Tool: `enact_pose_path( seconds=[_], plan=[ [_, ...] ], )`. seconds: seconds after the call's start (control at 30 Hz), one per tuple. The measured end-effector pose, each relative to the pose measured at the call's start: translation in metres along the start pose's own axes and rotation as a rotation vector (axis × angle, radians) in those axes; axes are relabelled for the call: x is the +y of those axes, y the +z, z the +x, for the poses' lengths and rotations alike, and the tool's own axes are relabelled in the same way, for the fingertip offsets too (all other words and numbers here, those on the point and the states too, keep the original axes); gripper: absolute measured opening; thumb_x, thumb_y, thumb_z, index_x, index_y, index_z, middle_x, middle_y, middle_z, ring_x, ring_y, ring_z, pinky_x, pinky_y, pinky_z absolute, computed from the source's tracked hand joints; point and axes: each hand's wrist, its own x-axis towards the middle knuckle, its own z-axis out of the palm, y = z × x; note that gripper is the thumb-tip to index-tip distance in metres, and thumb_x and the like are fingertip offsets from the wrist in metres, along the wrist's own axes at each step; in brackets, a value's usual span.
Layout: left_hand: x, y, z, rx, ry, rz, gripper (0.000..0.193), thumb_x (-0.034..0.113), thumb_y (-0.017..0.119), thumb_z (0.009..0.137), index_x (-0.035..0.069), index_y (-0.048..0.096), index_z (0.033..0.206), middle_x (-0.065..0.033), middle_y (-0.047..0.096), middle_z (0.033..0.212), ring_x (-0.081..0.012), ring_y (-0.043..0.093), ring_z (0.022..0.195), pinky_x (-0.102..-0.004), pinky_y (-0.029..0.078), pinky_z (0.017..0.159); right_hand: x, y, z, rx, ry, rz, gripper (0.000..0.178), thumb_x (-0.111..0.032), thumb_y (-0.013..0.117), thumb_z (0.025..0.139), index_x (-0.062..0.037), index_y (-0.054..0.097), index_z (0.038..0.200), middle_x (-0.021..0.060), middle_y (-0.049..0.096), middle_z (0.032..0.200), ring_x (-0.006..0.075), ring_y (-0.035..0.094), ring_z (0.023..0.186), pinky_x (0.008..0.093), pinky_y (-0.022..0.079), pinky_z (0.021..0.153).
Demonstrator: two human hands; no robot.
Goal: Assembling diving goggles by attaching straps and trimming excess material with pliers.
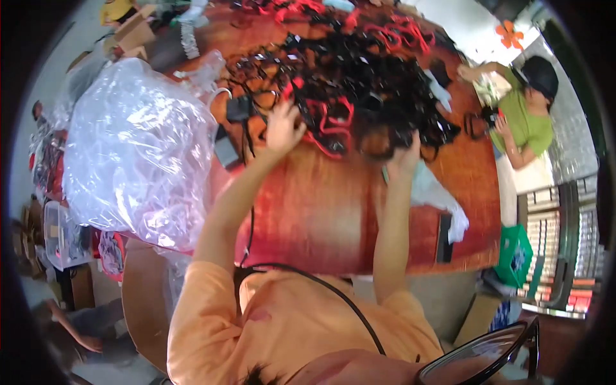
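Apparently within easy reach, a pale cloth (428, 187) lies beside the right hand (404, 160); blur hides whether that grips anything. Farther left, the left hand (284, 128) curls beside red strands (337, 131), its hold unclear, the black tangle (378, 80) heaped beyond on the tabletop (308, 237), perhaps for two-handed access.

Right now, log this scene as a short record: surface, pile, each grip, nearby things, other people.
Surface: reddish-brown table
Pile: tangled, glossy black pieces with red pieces among them
Left grip: at the pile's near left edge, beside red pieces; hold unclear
Right grip: at the near edge, by a dark piece; blurred, hold unclear
Left side: large clear plastic bag
Near right: pale crumpled sheet, black bar
Other people: co-worker in green top, right; another's arm, lower left
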Motion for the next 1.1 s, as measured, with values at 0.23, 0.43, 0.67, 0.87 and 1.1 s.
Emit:
enact_pose_path(
  seconds=[0.23,0.43,0.67,0.87,1.1],
  plan=[
    [0.028,-0.052,-0.014,-0.005,-0.019,0.016,0.038,0.019,0.077,0.068,0.010,0.062,0.101,-0.0206,0.040,0.137,-0.0410,0.036,0.127,-0.0495,0.032,0.103,-0.014,0.008,-0.042,0.067,-0.144,-0.208,0.031,-0.022,0.053,0.094,-0.0055,0.057,0.119,0.0068,0.065,0.110,0.0204,0.061,0.100,0.0348,0.050,0.081],
    [0.059,-0.057,-0.035,-0.064,0.024,-0.083,0.062,0.010,0.074,0.065,0.003,0.045,0.120,-0.0218,0.041,0.132,-0.0417,0.037,0.123,-0.0493,0.033,0.102,-0.016,-0.028,-0.067,0.082,-0.213,-0.819,0.035,-0.029,0.059,0.093,0.0003,0.058,0.113,0.0070,0.066,0.100,0.0201,0.066,0.089,0.0320,0.053,0.078],
    [0.048,-0.017,-0.016,0.039,0.069,-0.129,0.038,0.009,0.073,0.075,0.005,0.055,0.108,-0.0165,0.049,0.111,-0.0344,0.045,0.106,-0.0440,0.037,0.092,0.023,0.024,-0.079,-0.129,-0.780,-1.760,0.044,-0.036,0.073,0.079,-0.0047,0.056,0.105,0.0169,0.058,0.103,0.0343,0.053,0.097,0.0436,0.041,0.083],
    [0.017,0.001,0.018,0.036,0.025,-0.184,0.043,0.023,0.067,0.087,0.006,0.052,0.123,-0.0211,0.042,0.131,-0.0393,0.044,0.117,-0.0476,0.037,0.100,0.058,0.036,-0.034,-0.526,-0.617,-2.141,0.046,-0.022,0.076,0.076,-0.0056,0.054,0.113,0.0106,0.059,0.103,0.0306,0.054,0.101,0.0428,0.038,0.089],
    [-0.058,0.037,0.047,0.121,-0.032,0.174,0.017,0.024,0.059,0.091,0.007,0.056,0.093,-0.0127,0.058,0.085,-0.0321,0.057,0.083,-0.0440,0.045,0.071,-0.009,0.099,-0.012,-0.288,-0.401,-0.874,0.014,-0.005,0.052,0.096,-0.0004,0.046,0.108,0.0112,0.063,0.092,0.0159,0.061,0.079,0.0304,0.051,0.073]
  ],
)
